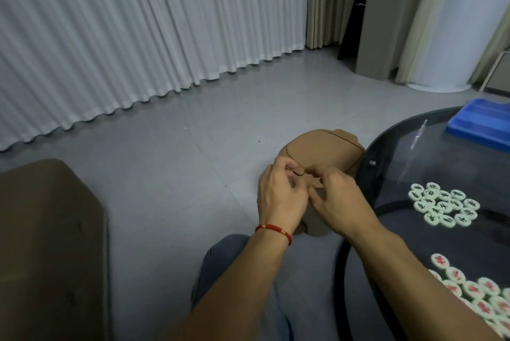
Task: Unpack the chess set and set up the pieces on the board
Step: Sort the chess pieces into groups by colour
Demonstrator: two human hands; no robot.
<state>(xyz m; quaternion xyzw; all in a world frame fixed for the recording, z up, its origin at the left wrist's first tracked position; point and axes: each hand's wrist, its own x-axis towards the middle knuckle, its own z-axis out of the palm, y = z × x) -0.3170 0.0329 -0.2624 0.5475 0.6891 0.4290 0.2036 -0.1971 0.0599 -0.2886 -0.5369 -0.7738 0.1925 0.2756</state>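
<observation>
My left hand (281, 197) and my right hand (338, 197) are close together, off the table's left edge, just above a brown lidded bin (325, 147) on the floor. Both hands have curled fingers with the fingertips nearly meeting. Whatever lies between them is too small or too clear to make out. On the round dark glass table (392, 147) lies a cluster of white round chess pieces with black characters (444, 205). A second group with red characters (474, 289) lies nearer to me at the lower right. No board is visible.
A blue plastic tray (483, 125) sits at the table's far side, with a strip of clear plastic wrap (416, 136) beside it. A brown cushioned seat (49, 244) stands at the left. My knee in grey trousers (226, 263) is below the hands. Curtains line the wall behind.
</observation>
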